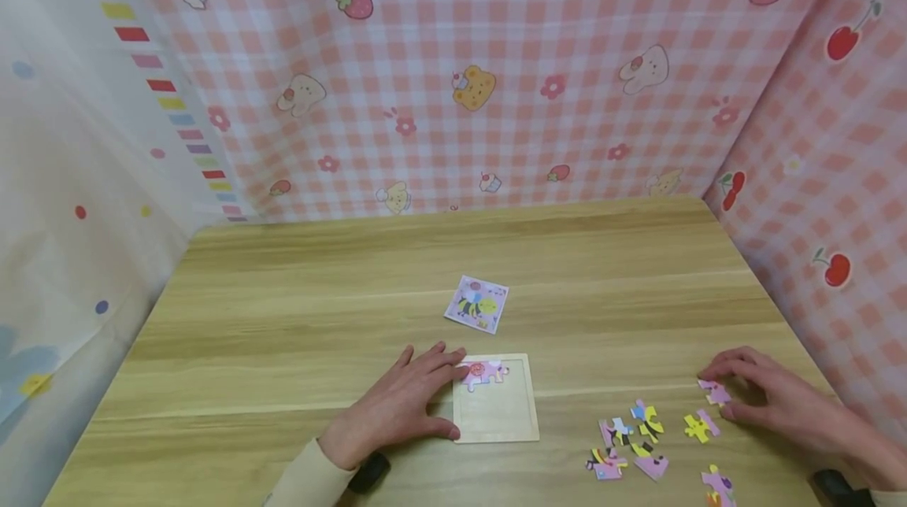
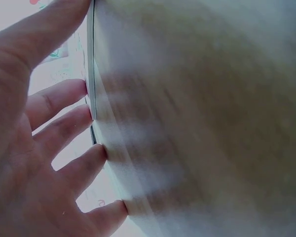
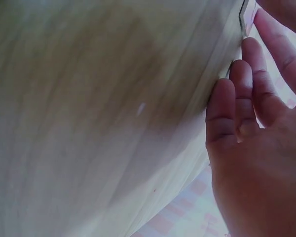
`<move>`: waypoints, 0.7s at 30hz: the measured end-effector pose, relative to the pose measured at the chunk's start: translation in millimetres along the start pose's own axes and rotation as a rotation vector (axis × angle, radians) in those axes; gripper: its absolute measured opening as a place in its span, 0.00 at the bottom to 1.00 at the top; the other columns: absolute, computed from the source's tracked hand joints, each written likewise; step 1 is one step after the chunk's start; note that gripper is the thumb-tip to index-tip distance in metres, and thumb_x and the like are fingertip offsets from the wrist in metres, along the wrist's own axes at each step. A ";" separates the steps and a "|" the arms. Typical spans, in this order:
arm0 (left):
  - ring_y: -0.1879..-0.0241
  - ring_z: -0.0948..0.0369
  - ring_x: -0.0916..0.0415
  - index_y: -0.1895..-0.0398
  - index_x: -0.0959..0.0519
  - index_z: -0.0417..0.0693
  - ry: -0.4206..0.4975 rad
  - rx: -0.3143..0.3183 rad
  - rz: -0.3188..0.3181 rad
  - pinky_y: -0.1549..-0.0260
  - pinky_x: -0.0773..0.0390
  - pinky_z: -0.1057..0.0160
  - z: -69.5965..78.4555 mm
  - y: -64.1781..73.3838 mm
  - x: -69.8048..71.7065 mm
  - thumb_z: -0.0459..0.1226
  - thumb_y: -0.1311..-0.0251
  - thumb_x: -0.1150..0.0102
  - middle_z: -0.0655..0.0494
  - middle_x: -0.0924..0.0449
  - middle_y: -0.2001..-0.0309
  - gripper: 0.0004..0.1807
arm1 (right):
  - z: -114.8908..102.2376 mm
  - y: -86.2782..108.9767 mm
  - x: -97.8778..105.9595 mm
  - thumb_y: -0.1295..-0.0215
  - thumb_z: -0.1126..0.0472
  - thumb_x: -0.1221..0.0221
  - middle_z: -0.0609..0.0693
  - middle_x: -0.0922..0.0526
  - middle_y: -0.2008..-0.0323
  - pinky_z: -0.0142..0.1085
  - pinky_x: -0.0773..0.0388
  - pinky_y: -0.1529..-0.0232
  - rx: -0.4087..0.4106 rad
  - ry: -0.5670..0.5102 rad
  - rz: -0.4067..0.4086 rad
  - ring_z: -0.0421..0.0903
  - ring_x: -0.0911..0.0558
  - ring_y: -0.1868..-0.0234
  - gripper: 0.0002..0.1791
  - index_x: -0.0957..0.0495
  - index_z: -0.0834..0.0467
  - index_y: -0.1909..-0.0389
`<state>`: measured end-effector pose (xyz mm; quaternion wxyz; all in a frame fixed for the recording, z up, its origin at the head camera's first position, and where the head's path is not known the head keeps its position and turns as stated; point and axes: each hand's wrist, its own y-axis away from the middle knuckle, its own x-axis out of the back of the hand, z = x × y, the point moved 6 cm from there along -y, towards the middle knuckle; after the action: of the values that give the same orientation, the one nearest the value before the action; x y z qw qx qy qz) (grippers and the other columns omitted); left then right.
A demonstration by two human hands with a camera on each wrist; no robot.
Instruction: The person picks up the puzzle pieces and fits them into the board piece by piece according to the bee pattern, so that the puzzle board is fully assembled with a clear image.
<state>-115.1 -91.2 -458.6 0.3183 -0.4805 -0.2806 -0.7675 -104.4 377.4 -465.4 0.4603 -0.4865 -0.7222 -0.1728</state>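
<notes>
On the table a shallow square wooden puzzle tray [image 1: 496, 412] lies flat, with joined pink puzzle pieces [image 1: 485, 373] along its upper left inside. My left hand [image 1: 400, 405] rests at the tray's left edge, fingers spread, thumb by the lower corner. The left wrist view shows those fingertips touching down along the tray edge [image 2: 92, 64] and the table. Far to the right, my right hand [image 1: 772, 397] pinches a pink puzzle piece [image 1: 714, 392] between thumb and index finger, close to the tabletop. Only a sliver of that piece [image 3: 247, 19] shows in the right wrist view.
A square picture card of a bee [image 1: 477, 305] lies behind the tray. Several loose pieces, among them a yellow piece [image 1: 697, 428], a pink-and-black piece [image 1: 607, 466] and a purple piece [image 1: 719, 486], lie between the hands. Checked curtains [image 1: 567, 137] border the table [image 1: 283, 294].
</notes>
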 end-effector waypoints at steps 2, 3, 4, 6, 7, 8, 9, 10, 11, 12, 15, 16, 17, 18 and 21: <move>0.21 0.48 0.45 0.27 0.27 0.51 0.001 -0.001 -0.001 0.27 0.48 0.31 0.3 -0.2 0.6 0.57 0.47 0.24 0.55 0.36 0.22 0.46 | -1.2 -0.6 -0.1 0.54 0.70 0.22 0.36 0.24 0.51 0.11 0.45 0.47 0.014 0.014 0.014 0.23 0.33 0.47 0.25 0.16 0.48 0.55; 0.21 0.48 0.45 0.27 0.27 0.51 0.002 -0.002 -0.001 0.28 0.47 0.31 0.5 -0.2 0.8 0.57 0.47 0.24 0.55 0.36 0.22 0.46 | -2.1 -0.7 -0.5 0.55 0.70 0.21 0.36 0.24 0.52 0.11 0.45 0.48 0.019 0.024 0.019 0.23 0.33 0.48 0.25 0.17 0.48 0.56; 0.21 0.48 0.45 0.27 0.27 0.51 0.005 -0.003 -0.002 0.28 0.47 0.31 0.7 -0.3 1.0 0.57 0.47 0.24 0.55 0.36 0.23 0.46 | -3.1 -0.9 -0.5 0.56 0.71 0.21 0.36 0.23 0.53 0.11 0.44 0.48 0.026 0.033 0.025 0.24 0.31 0.49 0.26 0.17 0.47 0.57; 0.21 0.48 0.45 0.27 0.27 0.51 0.012 -0.004 -0.002 0.28 0.47 0.30 1.2 -0.4 1.5 0.57 0.47 0.24 0.54 0.36 0.23 0.46 | -5.6 -1.2 -0.1 0.57 0.72 0.21 0.36 0.23 0.55 0.11 0.43 0.49 0.039 0.059 0.037 0.26 0.29 0.52 0.26 0.17 0.47 0.59; 0.21 0.48 0.45 0.27 0.27 0.51 0.014 -0.006 -0.002 0.28 0.47 0.30 1.6 -0.3 1.9 0.57 0.47 0.24 0.54 0.36 0.23 0.46 | -6.7 -1.4 0.3 0.57 0.73 0.22 0.36 0.22 0.56 0.11 0.42 0.49 0.041 0.066 0.042 0.27 0.28 0.53 0.26 0.18 0.47 0.59; 0.22 0.48 0.45 0.27 0.27 0.50 0.017 -0.006 -0.002 0.28 0.47 0.30 1.9 -0.3 2.1 0.56 0.48 0.23 0.54 0.36 0.23 0.46 | -7.6 -1.4 0.6 0.57 0.73 0.22 0.36 0.22 0.57 0.12 0.41 0.50 0.031 0.069 0.048 0.28 0.27 0.54 0.26 0.18 0.47 0.59; 0.22 0.48 0.45 0.27 0.27 0.50 0.020 -0.005 -0.002 0.28 0.47 0.30 2.1 -0.3 2.3 0.56 0.48 0.23 0.54 0.36 0.23 0.46 | -7.9 -1.2 0.8 0.56 0.73 0.22 0.36 0.22 0.58 0.12 0.39 0.52 0.007 0.071 0.045 0.28 0.27 0.56 0.25 0.18 0.47 0.59; 0.22 0.48 0.45 0.27 0.27 0.50 0.022 -0.003 -0.003 0.28 0.47 0.30 2.1 -0.3 2.4 0.56 0.48 0.23 0.54 0.36 0.23 0.46 | -8.2 -1.3 1.6 0.56 0.73 0.22 0.36 0.22 0.59 0.13 0.38 0.54 -0.014 0.070 0.051 0.29 0.26 0.57 0.25 0.18 0.48 0.60; 0.21 0.48 0.45 0.27 0.27 0.50 0.023 -0.002 -0.003 0.28 0.47 0.30 2.0 -0.4 2.4 0.56 0.48 0.23 0.54 0.36 0.23 0.46 | -7.7 -1.4 2.2 0.54 0.73 0.22 0.35 0.22 0.61 0.14 0.35 0.57 -0.045 0.065 0.049 0.29 0.27 0.60 0.24 0.18 0.49 0.60; 0.22 0.47 0.45 0.27 0.27 0.50 0.022 -0.001 -0.004 0.28 0.47 0.30 2.1 -0.4 2.5 0.56 0.48 0.23 0.54 0.36 0.23 0.46 | -7.6 -1.3 2.9 0.53 0.73 0.23 0.35 0.22 0.62 0.16 0.34 0.60 -0.075 0.063 0.054 0.29 0.27 0.62 0.22 0.18 0.50 0.61; 0.22 0.47 0.45 0.27 0.27 0.50 0.021 0.000 -0.003 0.28 0.47 0.29 2.0 -0.4 2.4 0.57 0.48 0.23 0.54 0.35 0.23 0.46 | -7.3 -1.0 5.2 0.52 0.74 0.24 0.34 0.23 0.66 0.19 0.32 0.66 -0.139 0.049 0.077 0.28 0.28 0.66 0.19 0.18 0.52 0.63; 0.22 0.47 0.45 0.27 0.27 0.50 0.020 0.000 -0.002 0.28 0.47 0.29 2.0 -0.5 2.4 0.56 0.48 0.23 0.54 0.35 0.23 0.46 | -7.1 -1.1 6.1 0.51 0.75 0.24 0.34 0.23 0.67 0.19 0.31 0.67 -0.153 0.039 0.089 0.28 0.28 0.67 0.19 0.17 0.53 0.64; 0.22 0.47 0.45 0.27 0.27 0.50 0.020 -0.001 -0.001 0.28 0.47 0.29 2.1 -0.5 2.3 0.57 0.48 0.23 0.54 0.35 0.23 0.46 | -7.2 -1.0 7.0 0.51 0.75 0.25 0.34 0.23 0.68 0.20 0.31 0.68 -0.161 0.024 0.097 0.28 0.28 0.68 0.18 0.17 0.53 0.64; 0.22 0.47 0.45 0.27 0.27 0.50 0.020 -0.001 0.000 0.28 0.47 0.29 2.2 -0.5 2.3 0.56 0.48 0.23 0.53 0.35 0.23 0.46 | -7.5 -0.7 7.9 0.50 0.76 0.26 0.34 0.22 0.68 0.19 0.30 0.68 -0.169 0.019 0.108 0.28 0.27 0.68 0.18 0.16 0.53 0.64; 0.22 0.47 0.45 0.28 0.27 0.50 0.022 -0.003 0.003 0.29 0.47 0.29 2.5 -0.6 2.2 0.56 0.48 0.23 0.53 0.35 0.23 0.46 | -6.6 -0.1 10.7 0.48 0.76 0.27 0.34 0.19 0.67 0.17 0.29 0.67 -0.190 -0.007 0.113 0.27 0.25 0.66 0.16 0.14 0.53 0.65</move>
<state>-114.9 -89.4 -455.7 0.3218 -0.4728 -0.2752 -0.7728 -102.3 378.5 -453.1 0.4184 -0.5687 -0.6755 -0.2126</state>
